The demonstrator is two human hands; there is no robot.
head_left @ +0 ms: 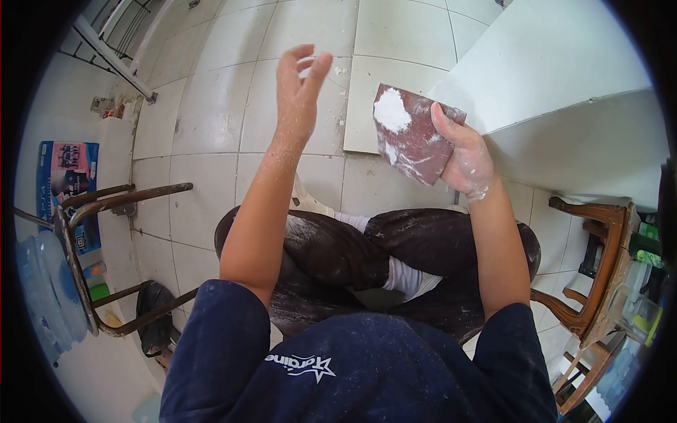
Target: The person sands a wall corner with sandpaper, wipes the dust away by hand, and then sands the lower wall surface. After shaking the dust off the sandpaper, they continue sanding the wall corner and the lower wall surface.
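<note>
White powder coats parts of a dark red square piece (423,144), thickest in a pile (392,111) near its upper left corner. My right hand (467,156) grips the piece at its right edge, the thumb lying on top and the other fingers hidden beneath. Raised above the tiled floor (211,127), my left hand (300,95) holds nothing and its fingers are apart, slightly curled. Powder also dusts my left forearm and the dark trousers (324,247).
A rusty metal frame (134,189) and a large blue water bottle (49,289) are at the left. Carved wooden furniture (599,282) stands at the right, below a pale slanted panel (550,63). A printed box (68,176) leans at the left wall.
</note>
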